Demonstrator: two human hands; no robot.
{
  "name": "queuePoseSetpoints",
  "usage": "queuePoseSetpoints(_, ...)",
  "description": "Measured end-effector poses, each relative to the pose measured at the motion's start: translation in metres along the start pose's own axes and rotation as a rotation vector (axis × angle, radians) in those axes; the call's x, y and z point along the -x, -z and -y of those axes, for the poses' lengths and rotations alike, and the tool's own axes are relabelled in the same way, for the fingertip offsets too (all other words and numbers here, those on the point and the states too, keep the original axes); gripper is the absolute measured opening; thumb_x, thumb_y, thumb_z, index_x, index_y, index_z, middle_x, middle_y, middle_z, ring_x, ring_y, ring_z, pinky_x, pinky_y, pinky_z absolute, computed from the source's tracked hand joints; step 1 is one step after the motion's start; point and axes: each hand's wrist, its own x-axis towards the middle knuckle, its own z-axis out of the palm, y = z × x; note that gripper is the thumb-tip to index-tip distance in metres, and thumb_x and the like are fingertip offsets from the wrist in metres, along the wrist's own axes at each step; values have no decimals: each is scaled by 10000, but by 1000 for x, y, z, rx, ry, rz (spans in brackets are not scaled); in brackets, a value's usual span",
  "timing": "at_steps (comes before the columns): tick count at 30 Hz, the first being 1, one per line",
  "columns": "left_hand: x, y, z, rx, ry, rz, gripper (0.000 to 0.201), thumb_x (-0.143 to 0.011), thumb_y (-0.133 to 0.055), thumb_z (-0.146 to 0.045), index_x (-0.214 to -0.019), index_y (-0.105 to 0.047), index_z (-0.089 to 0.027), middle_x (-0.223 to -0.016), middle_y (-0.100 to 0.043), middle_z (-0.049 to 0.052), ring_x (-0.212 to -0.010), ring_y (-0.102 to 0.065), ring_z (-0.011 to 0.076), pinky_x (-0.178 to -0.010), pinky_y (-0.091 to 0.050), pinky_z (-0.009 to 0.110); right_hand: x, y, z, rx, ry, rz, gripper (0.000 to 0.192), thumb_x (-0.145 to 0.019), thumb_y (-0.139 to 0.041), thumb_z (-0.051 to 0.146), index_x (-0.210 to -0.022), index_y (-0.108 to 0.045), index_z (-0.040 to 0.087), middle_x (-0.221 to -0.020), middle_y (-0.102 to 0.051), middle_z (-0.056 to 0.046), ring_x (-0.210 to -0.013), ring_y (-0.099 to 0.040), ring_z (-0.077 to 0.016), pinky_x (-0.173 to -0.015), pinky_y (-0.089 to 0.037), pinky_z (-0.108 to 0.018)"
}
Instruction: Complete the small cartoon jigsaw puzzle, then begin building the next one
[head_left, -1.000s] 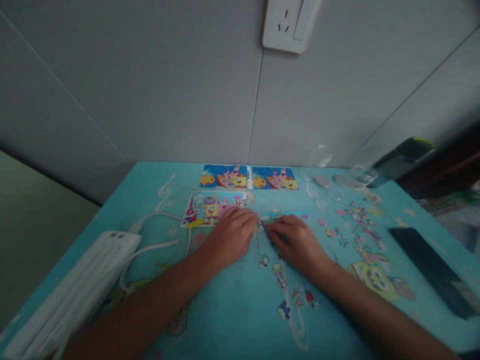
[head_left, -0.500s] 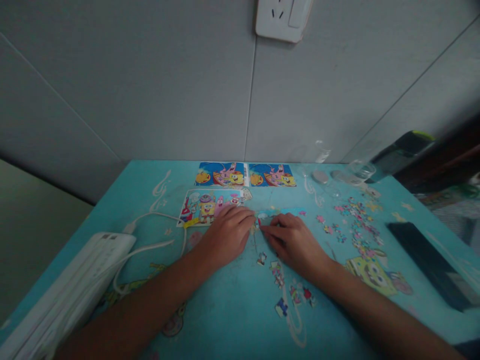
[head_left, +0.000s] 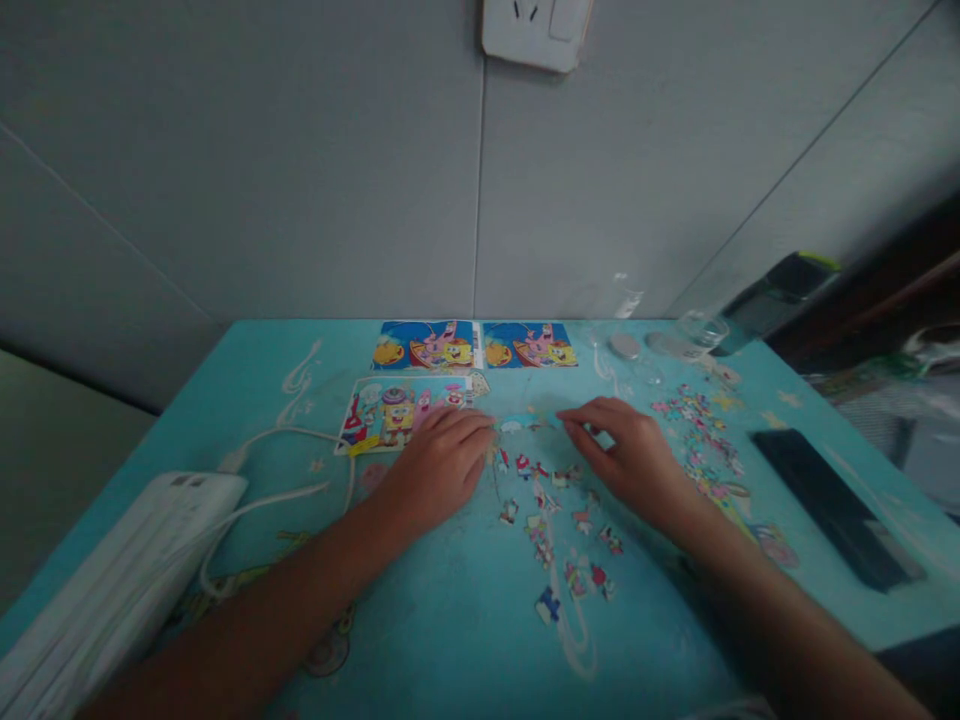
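My left hand (head_left: 441, 462) lies palm down on the turquoise table (head_left: 450, 620), fingers together, its tips beside a small joined strip of puzzle pieces (head_left: 517, 424). My right hand (head_left: 628, 450) hovers just right of that strip, fingers bent and apart, and I see nothing held in it. Several loose puzzle pieces (head_left: 559, 520) lie scattered below and between the two hands. A second heap of loose pieces (head_left: 701, 440) sits to the right of my right hand.
Three cartoon picture cards (head_left: 405, 412) (head_left: 425, 345) (head_left: 529, 345) lie at the back. A white power strip (head_left: 127, 570) with cables is at the left edge. A dark flat device (head_left: 832, 505) lies right; a clear glass (head_left: 701, 330) stands by the wall.
My right hand has drawn away to the right from the left hand, uncovering several loose pieces. The left hand stays put. The view has shifted slightly.
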Motion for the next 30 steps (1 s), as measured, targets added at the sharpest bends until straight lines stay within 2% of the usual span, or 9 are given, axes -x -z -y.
queuePoseSetpoints(3,1,-1,2,5,-2,2,247,-936,-526,-147,-1138,-665,-177,-1200,-690,85,-1147,-610,248,-1070,-422,517,0,12,-23,79,-101,-47,232,-962,-546,247,-1071,-745,199,-925,-727,-71,-808,-642,-205,-780,-484,-345)
queuePoseSetpoints(7,0,-1,2,17,7,8,264,-932,-533,-143,-1161,-655,-193,-1217,-678,75,-1153,-600,244,-1090,-404,522,3,16,-36,107,-137,-12,228,-945,-558,260,-1051,-753,207,-933,-744,-74,-787,-649,-207,-759,-491,-352)
queuePoseSetpoints(13,-2,2,0,10,10,22,233,-972,-542,-261,-1169,-646,-192,-1208,-675,85,-1146,-598,245,-1060,-428,491,8,7,-24,41,-57,50,199,-941,-569,224,-1029,-746,219,-963,-736,-66,-907,-653,-225,-836,-497,-361)
queuePoseSetpoints(17,-2,4,0,-4,22,35,247,-970,-568,-317,-1172,-645,-199,-1214,-668,88,-1151,-588,262,-1055,-425,506,12,-3,-11,-42,-15,95,200,-941,-574,202,-1036,-746,236,-962,-731,-52,-915,-651,-209,-853,-497,-342)
queuePoseSetpoints(20,-2,4,0,1,23,34,254,-965,-580,-331,-1173,-644,-199,-1214,-665,87,-1147,-587,263,-1049,-430,500,13,-8,-4,-82,18,132,198,-944,-580,203,-1047,-747,234,-953,-730,-49,-925,-650,-204,-865,-494,-334)
queuePoseSetpoints(25,-1,4,-1,-2,29,45,257,-967,-579,-331,-1176,-643,-197,-1219,-660,86,-1153,-581,262,-1054,-425,497,12,-8,-5,-73,-5,97,189,-938,-595,207,-1044,-749,235,-971,-732,-49,-935,-650,-209,-882,-493,-349)
queuePoseSetpoints(30,-2,3,-1,0,33,46,263,-966,-581,-323,-1182,-643,-188,-1215,-661,86,-1157,-573,255,-1063,-420,497,13,-10,1,-86,34,171,178,-929,-630,227,-1052,-757,239,-947,-726,-61,-921,-659,-207,-880,-504,-354)
